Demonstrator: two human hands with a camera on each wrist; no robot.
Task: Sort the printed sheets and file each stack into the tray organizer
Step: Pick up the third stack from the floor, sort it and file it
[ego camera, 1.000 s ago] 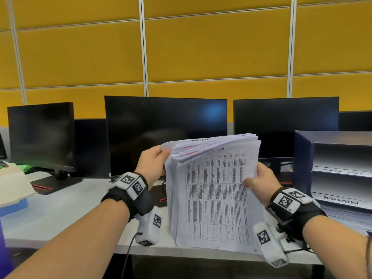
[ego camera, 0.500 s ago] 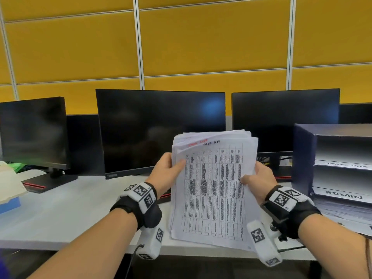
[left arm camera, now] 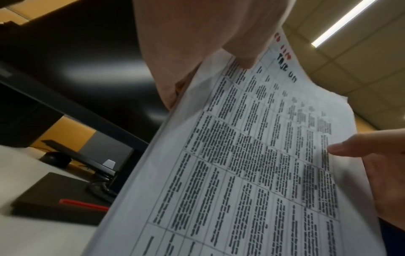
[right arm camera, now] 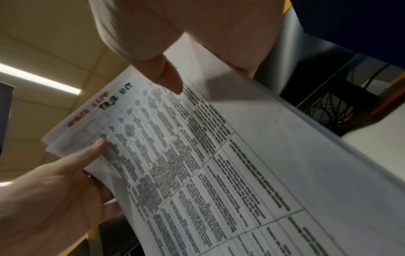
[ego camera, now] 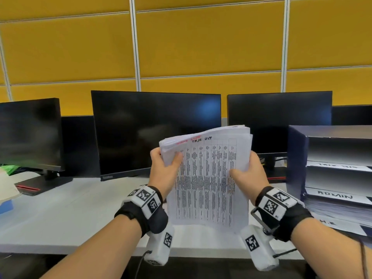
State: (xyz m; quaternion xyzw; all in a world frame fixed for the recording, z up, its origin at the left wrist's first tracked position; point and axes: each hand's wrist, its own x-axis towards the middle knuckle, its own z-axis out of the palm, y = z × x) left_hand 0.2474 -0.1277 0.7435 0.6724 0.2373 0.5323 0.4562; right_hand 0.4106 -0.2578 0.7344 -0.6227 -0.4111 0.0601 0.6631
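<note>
I hold a thick stack of printed sheets upright above the desk, its top page a table with red and black handwriting at the head. My left hand grips the stack's left edge near the top, thumb on the front page. My right hand grips the right edge, thumb across the print. In the left wrist view the stack fills the frame under my left hand; in the right wrist view the stack runs under my right hand. The dark blue tray organizer stands at the right, with shelves labelled by hand.
Three dark monitors line the back of the white desk, before a yellow panel wall. The organizer's lower shelves hold paper stacks. A blue box with papers sits at the far left edge.
The stack has been squared up and lifted a little. My left hand shifted from behind the top left corner to gripping the left edge, and the fanned sheets have closed together.
</note>
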